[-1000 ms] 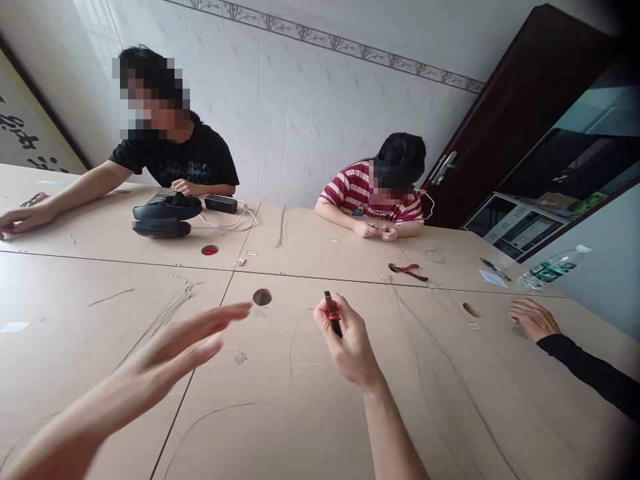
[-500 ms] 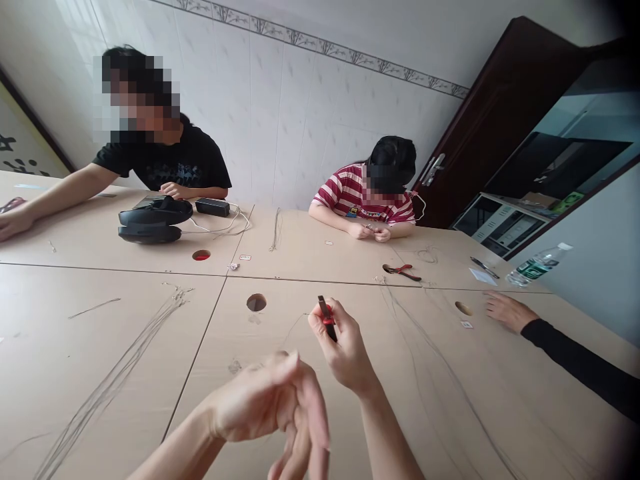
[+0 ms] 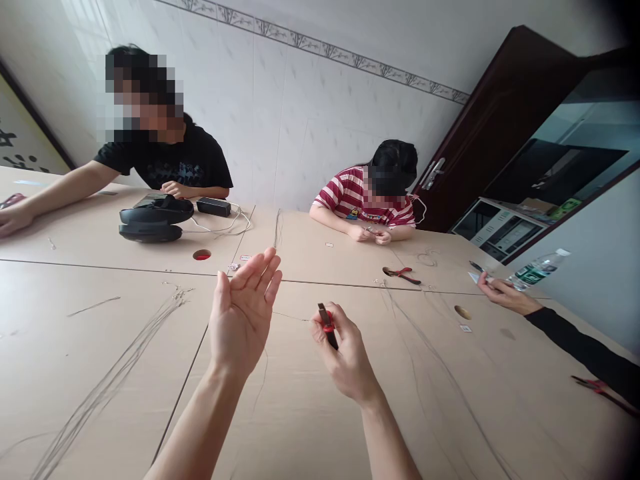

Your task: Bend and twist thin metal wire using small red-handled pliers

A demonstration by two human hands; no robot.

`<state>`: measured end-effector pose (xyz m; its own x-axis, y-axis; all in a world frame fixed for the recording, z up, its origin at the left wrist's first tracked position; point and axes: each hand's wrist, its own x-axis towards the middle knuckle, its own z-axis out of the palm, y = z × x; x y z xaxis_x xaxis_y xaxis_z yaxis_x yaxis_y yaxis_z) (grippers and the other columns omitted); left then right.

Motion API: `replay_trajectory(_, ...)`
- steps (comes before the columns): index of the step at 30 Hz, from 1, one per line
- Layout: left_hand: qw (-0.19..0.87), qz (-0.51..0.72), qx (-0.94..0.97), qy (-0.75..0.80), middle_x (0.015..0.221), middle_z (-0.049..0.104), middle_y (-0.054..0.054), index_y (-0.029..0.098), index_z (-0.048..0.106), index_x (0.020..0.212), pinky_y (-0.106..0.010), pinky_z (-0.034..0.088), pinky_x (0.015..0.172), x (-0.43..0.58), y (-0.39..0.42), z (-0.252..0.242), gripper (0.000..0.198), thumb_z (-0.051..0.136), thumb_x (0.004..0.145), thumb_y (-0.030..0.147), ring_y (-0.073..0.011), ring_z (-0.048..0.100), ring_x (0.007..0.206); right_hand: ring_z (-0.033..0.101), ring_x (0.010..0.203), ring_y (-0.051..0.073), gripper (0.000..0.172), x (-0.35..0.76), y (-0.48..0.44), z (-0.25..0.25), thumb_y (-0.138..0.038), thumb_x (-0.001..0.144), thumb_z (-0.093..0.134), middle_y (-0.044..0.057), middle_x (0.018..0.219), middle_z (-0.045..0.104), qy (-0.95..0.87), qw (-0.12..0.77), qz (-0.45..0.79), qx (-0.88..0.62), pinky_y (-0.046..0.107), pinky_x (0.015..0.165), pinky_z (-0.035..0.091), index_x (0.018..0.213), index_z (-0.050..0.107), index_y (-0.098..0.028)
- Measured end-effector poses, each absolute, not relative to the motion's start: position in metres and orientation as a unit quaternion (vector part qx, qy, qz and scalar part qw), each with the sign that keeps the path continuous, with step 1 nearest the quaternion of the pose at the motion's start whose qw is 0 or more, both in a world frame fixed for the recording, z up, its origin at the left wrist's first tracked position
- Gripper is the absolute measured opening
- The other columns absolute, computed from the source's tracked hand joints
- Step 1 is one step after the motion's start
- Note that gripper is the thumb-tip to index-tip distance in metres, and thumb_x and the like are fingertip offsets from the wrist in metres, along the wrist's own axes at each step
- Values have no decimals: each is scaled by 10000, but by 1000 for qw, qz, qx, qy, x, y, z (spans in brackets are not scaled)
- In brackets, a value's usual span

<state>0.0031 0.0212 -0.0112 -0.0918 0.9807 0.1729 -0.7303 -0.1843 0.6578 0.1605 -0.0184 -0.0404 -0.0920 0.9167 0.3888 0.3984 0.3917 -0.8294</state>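
Note:
My left hand (image 3: 245, 310) is raised over the table, palm toward me, fingers stretched out and holding nothing. To its right, my right hand (image 3: 345, 353) is closed around a pair of pliers (image 3: 329, 327) with red on the handles and dark jaws pointing up. A thin wire or chain (image 3: 291, 316) runs from the fingertips of my right hand leftward behind my left hand. Below that hand another part of a thin strand (image 3: 264, 380) hangs or lies over the table; I cannot tell which.
Bundled thin chains (image 3: 120, 367) lie on the left, looser strands (image 3: 440, 360) on the right. Red-handled pliers (image 3: 404, 275) rest by a table hole. A co-worker's hand (image 3: 510, 293) is near a water bottle (image 3: 540, 269). Two people sit opposite, near a black headset (image 3: 155, 217).
My left hand has swung up and turned its palm toward me with the fingers extended. The co-worker's hand at right has lifted and turned; pliers beside that sleeve now show.

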Motion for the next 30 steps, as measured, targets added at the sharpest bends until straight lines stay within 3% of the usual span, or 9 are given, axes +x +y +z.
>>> replay_trajectory(6, 641, 641, 316, 281, 1348, 615, -114, 173, 727, 1020, -430, 322, 1153, 15, 28, -33, 488, 398, 963, 528, -243, 498, 1320, 486, 757, 168, 131, 160, -25, -33, -238, 950, 465, 8, 791, 487, -704, 475, 263, -458, 288, 668, 406, 820, 459, -232)
replay_trajectory(11, 711, 420, 471, 311, 1187, 702, -141, 154, 737, 998, -440, 391, 1084, 12, 21, -41, 516, 403, 958, 546, -268, 601, 1183, 483, 745, 160, 141, 164, -25, -33, -238, 954, 469, -1, 786, 482, -699, 479, 258, -464, 281, 660, 389, 814, 452, -232)
replay_trajectory(13, 727, 330, 532, 282, 1091, 730, -145, 150, 741, 979, -415, 473, 987, 5, 19, -40, 549, 371, 964, 556, -261, 657, 1068, 479, 735, 157, 170, 167, -24, -34, -255, 961, 467, -4, 774, 476, -694, 478, 255, -474, 280, 659, 384, 796, 437, -230)
replay_trajectory(16, 758, 214, 566, 245, 995, 746, -163, 127, 741, 941, -322, 556, 710, -6, 18, -35, 635, 305, 966, 588, -221, 715, 792, 465, 702, 148, 175, 170, -22, -35, -264, 965, 467, -9, 762, 465, -687, 487, 243, -481, 275, 644, 375, 796, 437, -227)
replay_trajectory(19, 806, 116, 551, 184, 927, 759, -185, 108, 734, 957, -273, 507, 484, -15, 18, -28, 695, 231, 974, 587, -169, 665, 502, 456, 688, 144, 172, 171, -20, -36, -270, 964, 473, -11, 748, 467, -678, 499, 230, -488, 271, 633, 364, 799, 449, -223)
replay_trajectory(21, 828, 71, 542, 127, 866, 762, -197, 88, 736, 947, -279, 492, 426, -18, 17, -24, 694, 229, 979, 561, -175, 637, 436, 448, 679, 141, 181, 170, -19, -37, -279, 963, 478, -14, 736, 458, -670, 504, 229, -494, 266, 621, 357, 794, 451, -221)
replay_trajectory(26, 836, 43, 547, -10, 651, 731, -182, 66, 740, 732, -272, 455, 339, -17, 5, -25, 677, 380, 924, 606, -207, 624, 412, 385, 613, 121, 201, 168, -17, -39, -298, 963, 478, -31, 720, 390, -649, 510, 247, -508, 253, 579, 331, 782, 440, -219)
replay_trajectory(30, 798, 180, 575, -8, 456, 645, -96, 130, 710, 599, -214, 382, 296, -19, -11, -26, 549, 516, 892, 552, -149, 548, 320, 371, 618, 125, 211, 166, -18, -42, -300, 961, 476, -33, 712, 370, -649, 501, 259, -510, 254, 582, 329, 771, 426, -221)
